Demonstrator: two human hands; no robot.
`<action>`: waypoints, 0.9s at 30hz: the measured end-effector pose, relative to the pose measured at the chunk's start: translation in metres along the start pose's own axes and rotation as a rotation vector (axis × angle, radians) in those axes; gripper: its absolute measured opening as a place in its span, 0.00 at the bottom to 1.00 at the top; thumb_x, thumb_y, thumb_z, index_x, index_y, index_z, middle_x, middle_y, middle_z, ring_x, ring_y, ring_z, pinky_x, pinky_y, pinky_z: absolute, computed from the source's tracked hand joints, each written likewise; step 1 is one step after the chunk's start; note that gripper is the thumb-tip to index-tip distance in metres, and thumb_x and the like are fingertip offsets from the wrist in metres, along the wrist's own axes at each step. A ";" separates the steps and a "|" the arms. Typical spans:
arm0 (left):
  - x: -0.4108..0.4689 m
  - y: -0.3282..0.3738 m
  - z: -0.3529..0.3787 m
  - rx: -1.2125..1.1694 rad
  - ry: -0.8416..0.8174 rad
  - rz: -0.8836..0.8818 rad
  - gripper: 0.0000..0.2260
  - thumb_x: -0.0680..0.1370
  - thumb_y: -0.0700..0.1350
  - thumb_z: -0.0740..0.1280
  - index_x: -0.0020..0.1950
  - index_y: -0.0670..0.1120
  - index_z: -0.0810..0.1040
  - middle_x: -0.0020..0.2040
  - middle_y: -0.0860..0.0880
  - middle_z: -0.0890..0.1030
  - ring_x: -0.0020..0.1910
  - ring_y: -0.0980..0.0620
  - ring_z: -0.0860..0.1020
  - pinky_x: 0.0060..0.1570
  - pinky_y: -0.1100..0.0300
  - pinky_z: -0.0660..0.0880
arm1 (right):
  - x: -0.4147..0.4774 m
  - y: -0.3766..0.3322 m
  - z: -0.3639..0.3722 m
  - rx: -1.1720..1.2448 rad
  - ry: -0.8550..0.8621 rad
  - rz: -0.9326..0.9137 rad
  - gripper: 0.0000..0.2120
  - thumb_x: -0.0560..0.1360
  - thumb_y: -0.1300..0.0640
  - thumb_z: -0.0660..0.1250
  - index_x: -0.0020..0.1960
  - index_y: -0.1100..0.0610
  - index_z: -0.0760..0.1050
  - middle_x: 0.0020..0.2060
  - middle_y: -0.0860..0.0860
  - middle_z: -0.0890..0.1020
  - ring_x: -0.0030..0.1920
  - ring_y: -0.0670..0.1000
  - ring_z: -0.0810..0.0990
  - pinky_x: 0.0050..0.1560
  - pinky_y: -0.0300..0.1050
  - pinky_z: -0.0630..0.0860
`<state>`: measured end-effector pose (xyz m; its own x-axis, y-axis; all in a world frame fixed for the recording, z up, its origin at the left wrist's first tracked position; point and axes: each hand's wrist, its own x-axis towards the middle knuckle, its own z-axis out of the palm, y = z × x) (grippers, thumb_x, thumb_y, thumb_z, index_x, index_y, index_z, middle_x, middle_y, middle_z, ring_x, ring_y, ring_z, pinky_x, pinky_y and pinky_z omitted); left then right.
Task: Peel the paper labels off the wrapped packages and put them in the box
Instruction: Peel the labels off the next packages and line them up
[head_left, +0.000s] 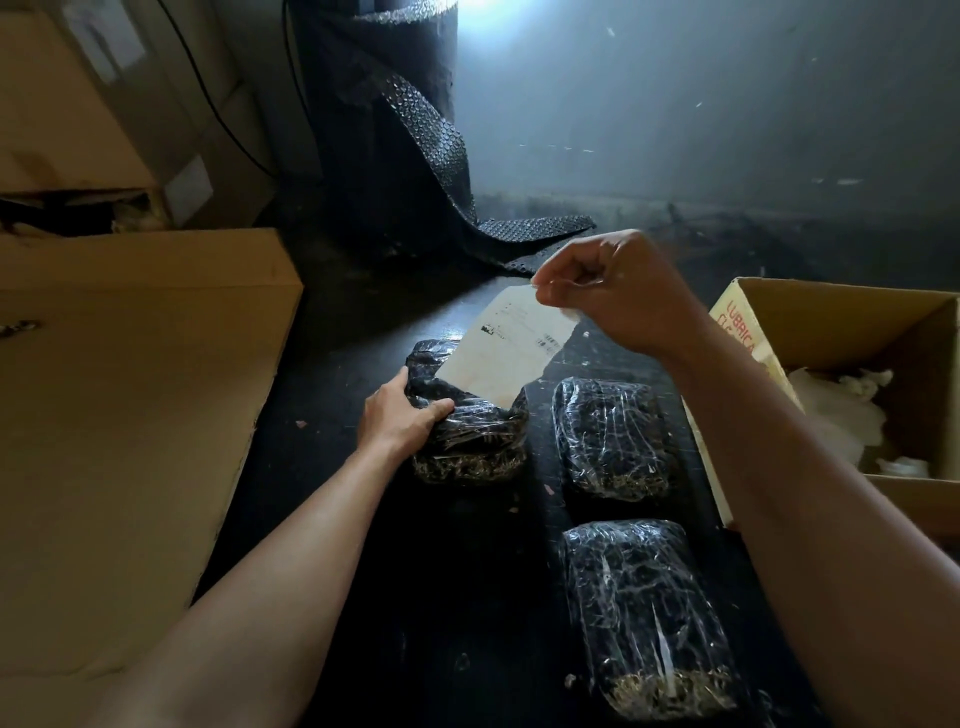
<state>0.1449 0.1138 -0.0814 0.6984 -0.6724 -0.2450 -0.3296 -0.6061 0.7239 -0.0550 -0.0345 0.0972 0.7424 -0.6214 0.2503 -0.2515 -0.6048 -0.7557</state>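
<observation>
Nearest the camera, one wrapped package (647, 618) lies flat on the dark worktop (441, 571). Beyond it sits a second wrapped package (610, 436), just beside the open cardboard box (852, 332). Left of that second package, the left hand (400, 415) is closed around the near-left end of a third package (467, 436), pressing it to the worktop. The right hand (618, 291) is raised above this package with thumb and fingers pinched on the top corner of the paper label (511, 348). The label's lower edge meets the package's top; its upper part is lifted clear. White crumpled material (841, 405) lies inside the box. A large closed carton (119, 415) stands left of the held package.
</observation>
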 end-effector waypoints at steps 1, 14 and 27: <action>-0.001 0.000 0.000 0.020 0.005 0.005 0.43 0.70 0.61 0.77 0.79 0.46 0.65 0.72 0.45 0.76 0.72 0.44 0.73 0.69 0.51 0.71 | -0.001 0.003 0.000 -0.027 0.011 0.011 0.05 0.71 0.61 0.78 0.46 0.54 0.86 0.40 0.54 0.87 0.40 0.57 0.84 0.51 0.54 0.82; -0.024 0.066 0.012 0.190 0.149 0.126 0.27 0.76 0.56 0.71 0.70 0.43 0.75 0.67 0.41 0.79 0.65 0.40 0.77 0.63 0.47 0.74 | -0.034 0.012 -0.083 -0.247 0.168 0.175 0.03 0.72 0.58 0.76 0.44 0.53 0.83 0.39 0.46 0.85 0.37 0.43 0.82 0.40 0.39 0.76; -0.089 0.257 0.169 0.106 -0.246 0.539 0.26 0.82 0.52 0.65 0.79 0.49 0.65 0.73 0.44 0.74 0.70 0.44 0.73 0.66 0.50 0.71 | -0.113 0.109 -0.221 -0.495 0.529 0.356 0.01 0.76 0.58 0.73 0.45 0.53 0.82 0.41 0.44 0.82 0.40 0.42 0.79 0.37 0.28 0.70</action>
<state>-0.1094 -0.0538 0.0175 0.2524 -0.9675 -0.0126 -0.6669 -0.1834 0.7222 -0.3036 -0.1404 0.1199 0.2048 -0.8969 0.3920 -0.7553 -0.3995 -0.5196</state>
